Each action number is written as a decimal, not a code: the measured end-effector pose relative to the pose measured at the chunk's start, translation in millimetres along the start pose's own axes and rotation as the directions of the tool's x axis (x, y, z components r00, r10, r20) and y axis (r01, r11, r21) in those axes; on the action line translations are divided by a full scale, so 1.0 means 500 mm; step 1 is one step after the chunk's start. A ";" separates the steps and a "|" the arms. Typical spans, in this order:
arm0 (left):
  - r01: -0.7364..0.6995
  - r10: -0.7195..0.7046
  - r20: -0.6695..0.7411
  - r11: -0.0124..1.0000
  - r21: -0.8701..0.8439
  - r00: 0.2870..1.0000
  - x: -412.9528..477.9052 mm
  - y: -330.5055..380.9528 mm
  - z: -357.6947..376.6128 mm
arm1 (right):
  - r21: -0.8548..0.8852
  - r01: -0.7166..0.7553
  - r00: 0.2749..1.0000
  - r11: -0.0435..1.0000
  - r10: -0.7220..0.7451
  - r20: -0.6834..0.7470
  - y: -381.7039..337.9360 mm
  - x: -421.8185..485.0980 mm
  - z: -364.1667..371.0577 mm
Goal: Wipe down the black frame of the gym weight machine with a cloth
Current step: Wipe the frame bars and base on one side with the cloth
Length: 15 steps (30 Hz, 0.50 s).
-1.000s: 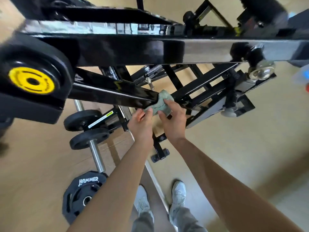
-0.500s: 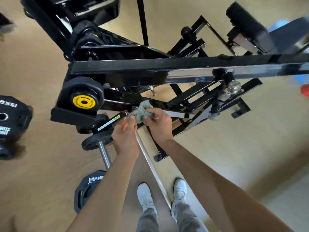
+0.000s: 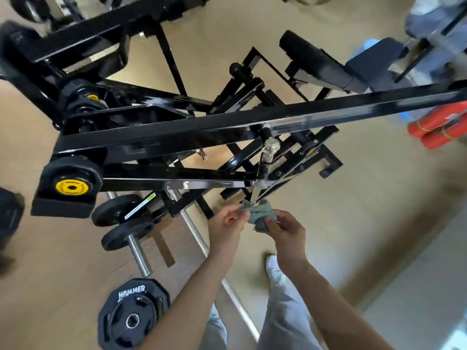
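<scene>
A: Where is the glossy black steel frame (image 3: 177,132)?
B: Above your hands. Your left hand (image 3: 225,228) and right hand (image 3: 285,231), fingers curled, both pinch the crumpled grey-green cloth (image 3: 260,214) at a lower bar's tip. Fingertips behind the cloth: illegible.

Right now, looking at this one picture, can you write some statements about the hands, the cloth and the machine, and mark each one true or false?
1. The left hand and the right hand both hold the cloth. True.
2. The cloth is red. False: it is grey-green.
3. A plate marked HAMMER lies on the floor. True.
4. The hub on the frame is blue. False: it is yellow.
5. The cloth lies on the top bar. False: it is well below that bar, at the tip of a lower one.
</scene>
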<state>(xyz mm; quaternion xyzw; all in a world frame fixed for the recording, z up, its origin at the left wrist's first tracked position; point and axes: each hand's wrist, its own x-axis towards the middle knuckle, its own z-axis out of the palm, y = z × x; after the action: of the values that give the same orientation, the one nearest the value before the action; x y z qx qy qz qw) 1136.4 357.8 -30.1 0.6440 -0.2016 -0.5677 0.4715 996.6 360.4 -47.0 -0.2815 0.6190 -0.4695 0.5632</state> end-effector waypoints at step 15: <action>0.018 -0.212 -0.478 0.926 -0.378 0.852 0.049 -0.036 0.325 | -0.412 0.236 0.962 0.880 -0.153 0.226 -0.100 0.308 -0.078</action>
<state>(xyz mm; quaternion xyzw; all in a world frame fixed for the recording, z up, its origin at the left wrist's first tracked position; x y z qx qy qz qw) 988.8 285.3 -44.0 0.6850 0.0774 -0.4314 0.5820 918.3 215.3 -71.6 -0.5038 0.6209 -0.3453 0.4914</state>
